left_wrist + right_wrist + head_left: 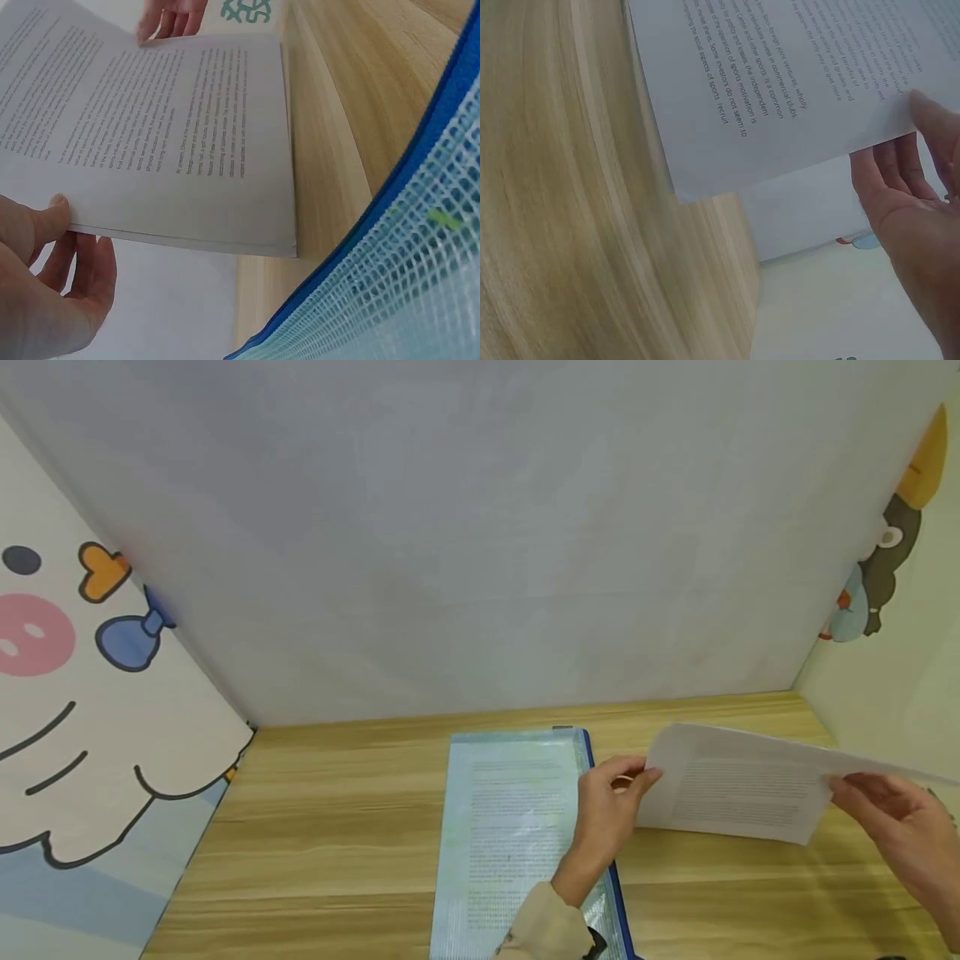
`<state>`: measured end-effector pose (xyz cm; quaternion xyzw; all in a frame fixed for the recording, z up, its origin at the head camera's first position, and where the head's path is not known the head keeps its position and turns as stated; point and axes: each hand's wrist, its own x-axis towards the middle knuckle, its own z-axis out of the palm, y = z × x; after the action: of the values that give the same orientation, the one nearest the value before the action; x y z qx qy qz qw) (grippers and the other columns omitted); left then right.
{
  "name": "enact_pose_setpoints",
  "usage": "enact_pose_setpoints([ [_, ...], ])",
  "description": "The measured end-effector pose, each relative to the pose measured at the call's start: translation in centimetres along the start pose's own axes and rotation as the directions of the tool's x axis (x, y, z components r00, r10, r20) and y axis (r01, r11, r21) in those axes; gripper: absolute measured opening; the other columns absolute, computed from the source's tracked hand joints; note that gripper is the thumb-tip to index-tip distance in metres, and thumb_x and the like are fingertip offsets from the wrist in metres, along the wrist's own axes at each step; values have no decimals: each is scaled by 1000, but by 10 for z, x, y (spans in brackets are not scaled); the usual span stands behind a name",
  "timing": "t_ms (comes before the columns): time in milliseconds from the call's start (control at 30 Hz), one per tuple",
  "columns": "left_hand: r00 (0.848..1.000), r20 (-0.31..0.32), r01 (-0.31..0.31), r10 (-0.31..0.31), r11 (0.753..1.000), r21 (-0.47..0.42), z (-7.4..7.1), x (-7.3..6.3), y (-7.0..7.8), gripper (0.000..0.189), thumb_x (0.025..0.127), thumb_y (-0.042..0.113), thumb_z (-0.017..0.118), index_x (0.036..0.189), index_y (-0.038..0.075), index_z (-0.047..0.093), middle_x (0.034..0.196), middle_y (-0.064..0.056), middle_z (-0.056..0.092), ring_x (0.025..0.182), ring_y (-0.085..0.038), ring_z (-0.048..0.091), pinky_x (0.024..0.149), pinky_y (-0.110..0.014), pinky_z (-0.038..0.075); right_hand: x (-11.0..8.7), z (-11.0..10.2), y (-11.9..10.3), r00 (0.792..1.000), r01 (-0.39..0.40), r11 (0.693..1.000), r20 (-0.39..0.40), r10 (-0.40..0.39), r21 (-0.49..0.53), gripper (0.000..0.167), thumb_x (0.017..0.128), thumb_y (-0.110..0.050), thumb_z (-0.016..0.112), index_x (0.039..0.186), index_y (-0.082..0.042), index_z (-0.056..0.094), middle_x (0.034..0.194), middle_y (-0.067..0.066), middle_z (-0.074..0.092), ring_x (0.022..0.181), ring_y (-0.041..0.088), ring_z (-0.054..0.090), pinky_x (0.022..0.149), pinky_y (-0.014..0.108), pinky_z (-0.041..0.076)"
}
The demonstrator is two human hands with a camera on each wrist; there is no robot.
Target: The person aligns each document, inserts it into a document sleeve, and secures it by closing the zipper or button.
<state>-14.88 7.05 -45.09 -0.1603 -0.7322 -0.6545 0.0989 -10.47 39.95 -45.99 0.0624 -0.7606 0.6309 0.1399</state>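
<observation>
Printed paper (738, 797) is held up above the right part of the table, its far side bending over. My left hand (606, 806) pinches one edge between thumb and fingers. At the opposite edge, my right hand (900, 814) pinches it with the thumb on the printed face. Two layered edges show at the corner of the paper (187, 202) in the left wrist view, so it seems to be more than one sheet. Below my left forearm lies a clear mesh document pouch (452, 860) with a blue edge. A printed page (517, 827) shows through it.
The wood-grain table (322, 835) extends left of the pouch. A pale grey wall (480, 552) stands behind it. Side panels with cartoon drawings, the left panel (97, 718) and the right panel (900, 693), bound the space.
</observation>
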Motion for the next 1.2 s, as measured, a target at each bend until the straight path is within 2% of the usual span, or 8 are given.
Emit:
enact_pose_setpoints([
  [167,1000,-2,-15,15,1000,25,-1,-1,0,17,93,16,75,104,3,80,98,-7,77,89,-7,70,80,-18,55,-1,4,1,999,-12,986,-35,18,168,23,100,10,55,114,-4,68,103,-7,68,93,2,67,82,11,52],
  [367,1000,4,-24,24,999,36,-1,0,0,18,94,16,74,106,3,79,100,-6,78,88,-6,70,79,-17,55,0,5,0,998,-41,999,-48,41,-15,19,103,1,57,116,-10,66,104,-12,66,94,-4,66,81,8,51],
  [467,997,16,-71,70,995,71,-1,0,-2,20,95,15,72,109,2,79,101,-7,78,90,-7,70,79,-16,54,0,5,1,1000,8,1000,14,-8,24,30,105,1,51,132,-7,64,119,-14,67,103,-4,67,85,10,51],
  [600,986,25,-166,164,973,157,1,1,-3,19,97,13,69,109,0,78,99,-8,78,90,-8,70,78,-13,53,2,6,1,994,69,994,84,-76,84,42,108,1,43,149,-5,51,134,-15,61,114,-3,64,89,11,50],
  [733,981,17,-194,194,963,186,2,2,-2,16,97,10,70,105,-1,78,97,-8,76,88,-8,70,76,-12,52,2,8,-3,997,74,993,34,-72,-89,38,106,1,49,143,-1,57,125,-18,65,107,-5,66,86,11,51],
  [900,990,-51,-122,129,985,121,4,3,-2,13,94,9,74,103,0,78,95,-8,74,85,-7,69,74,-13,54,2,11,-8,998,-26,952,-55,10,-305,28,101,-2,62,129,-1,67,109,-25,68,93,-7,65,78,8,50],
  [1033,993,-117,-29,36,998,59,4,5,-3,13,92,9,77,103,3,78,92,-6,75,83,-6,68,72,-16,55,2,11,-10,997,-60,951,-73,40,-302,28,98,-1,67,125,-8,70,104,-27,68,88,-7,65,74,8,50],
  [1200,986,-141,86,-88,996,-20,3,6,-4,13,90,7,79,102,4,78,88,-3,74,79,-4,67,72,-19,56,0,10,-8,997,-51,957,-66,33,-286,33,96,3,69,120,-19,71,100,-25,69,82,-5,67,67,14,55],
])
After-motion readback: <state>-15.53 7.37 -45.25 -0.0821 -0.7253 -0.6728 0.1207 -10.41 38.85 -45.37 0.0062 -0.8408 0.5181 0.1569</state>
